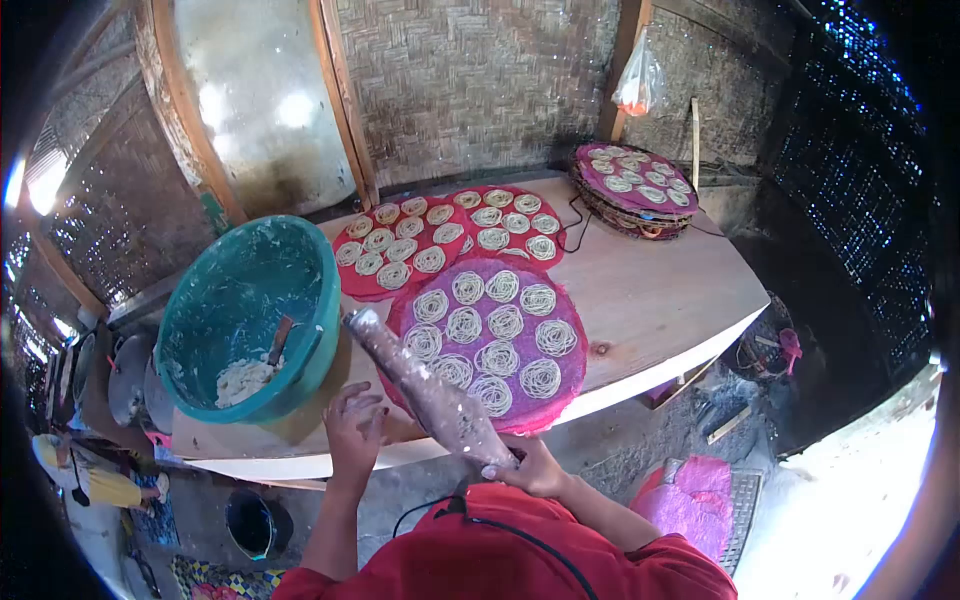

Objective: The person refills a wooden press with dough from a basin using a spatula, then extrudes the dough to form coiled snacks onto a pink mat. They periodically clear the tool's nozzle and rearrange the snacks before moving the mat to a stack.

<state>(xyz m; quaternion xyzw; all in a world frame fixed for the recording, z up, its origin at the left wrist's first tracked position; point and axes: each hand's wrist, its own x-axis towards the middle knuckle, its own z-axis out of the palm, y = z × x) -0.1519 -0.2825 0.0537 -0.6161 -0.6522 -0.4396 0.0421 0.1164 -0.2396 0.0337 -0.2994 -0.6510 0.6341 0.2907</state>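
Observation:
My right hand (538, 468) grips the near end of a long, dough-smeared tool (430, 392), dark and narrowing to a pale tip. The tool slants up to the left, partly in front of a purple cloth round (470, 277). Several coiled noodle nests (463, 325) lie on that cloth. My left hand (357, 425) holds nothing, fingers apart, beside the table edge and below the green basin (328, 330). Inside the basin is a lump of pale dough (240, 381) with a wooden-handled tool (279, 342) standing in it.
Two red cloth rounds (352, 285) with noodle nests lie at the back of the wooden table (650, 300). A stack of round trays (630, 222) stands at the back right. On the floor are a dark bucket (283, 528) and pink cloth (690, 505). Another person (100, 483) is at far left.

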